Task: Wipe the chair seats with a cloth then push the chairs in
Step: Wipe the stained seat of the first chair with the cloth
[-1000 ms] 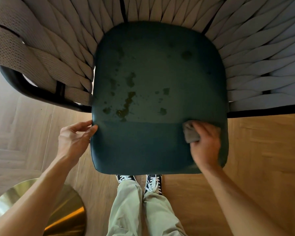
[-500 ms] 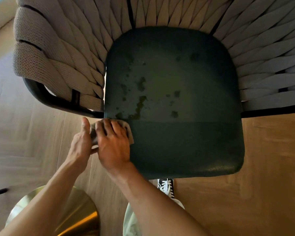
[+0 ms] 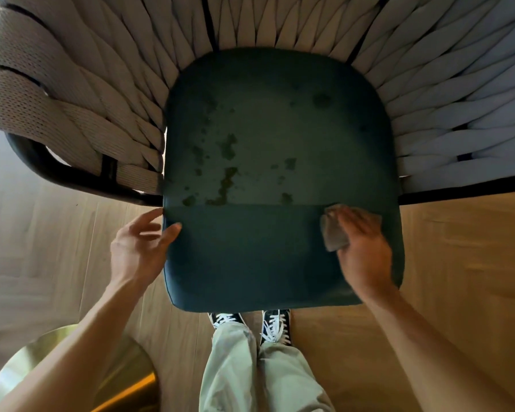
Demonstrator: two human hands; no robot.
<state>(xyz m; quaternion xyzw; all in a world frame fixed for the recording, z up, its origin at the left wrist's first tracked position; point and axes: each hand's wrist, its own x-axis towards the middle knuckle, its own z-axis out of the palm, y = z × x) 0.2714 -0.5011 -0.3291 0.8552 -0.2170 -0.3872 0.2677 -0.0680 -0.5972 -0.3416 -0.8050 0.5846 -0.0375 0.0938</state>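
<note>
A dark teal chair seat (image 3: 274, 138) fills the middle of the view, with dark blotches across its centre and a plainer darker band along the front. Woven grey straps (image 3: 72, 93) wrap its back and sides on a black frame. My right hand (image 3: 363, 251) presses a small grey cloth (image 3: 333, 233) flat on the seat's front right part. My left hand (image 3: 140, 248) rests on the seat's front left edge, fingers spread, thumb on top of the cushion.
Wood floor (image 3: 458, 278) surrounds the chair. A round gold table base (image 3: 72, 379) sits at the lower left, close to my left forearm. My legs and sneakers (image 3: 250, 322) stand right at the seat's front edge.
My right hand has swept the cloth from the seat's front left edge back across to the front right. My left hand has stayed at the left edge.
</note>
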